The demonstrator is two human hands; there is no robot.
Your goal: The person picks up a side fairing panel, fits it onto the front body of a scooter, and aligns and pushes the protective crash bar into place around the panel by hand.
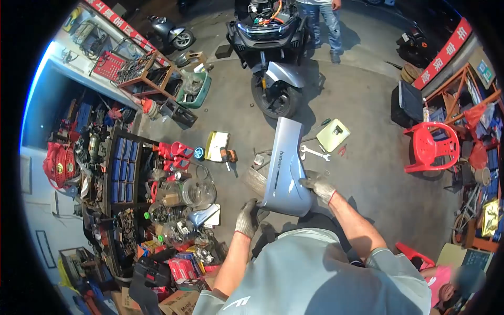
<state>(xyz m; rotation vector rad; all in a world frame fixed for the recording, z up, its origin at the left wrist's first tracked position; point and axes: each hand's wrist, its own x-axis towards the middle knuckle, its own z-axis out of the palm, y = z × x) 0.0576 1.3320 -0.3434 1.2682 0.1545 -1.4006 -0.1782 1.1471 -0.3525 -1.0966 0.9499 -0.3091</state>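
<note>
A silver-blue scooter body panel (290,157) with dark "honour" lettering is held up in front of my body, its long narrow end pointing away. My left hand (248,218), in a pale knitted work glove, is closed on the panel's lower left corner. On the other side my gloved right hand (318,186) grips its right edge; the panel partly hides the fingertips of both hands. Ahead stands a scooter (269,32), its front opened with orange wiring showing. Beyond the panel's right edge, a double-ended wrench (315,153) lies on the floor.
Left of the panel lie a cordless drill (228,156) and a yellow box (216,146). A pale yellow tray (334,135) rests to the right, near a red plastic chair (431,148). Cluttered shelves (123,168) line the left. A person (321,23) stands by the scooter; another sits lower right.
</note>
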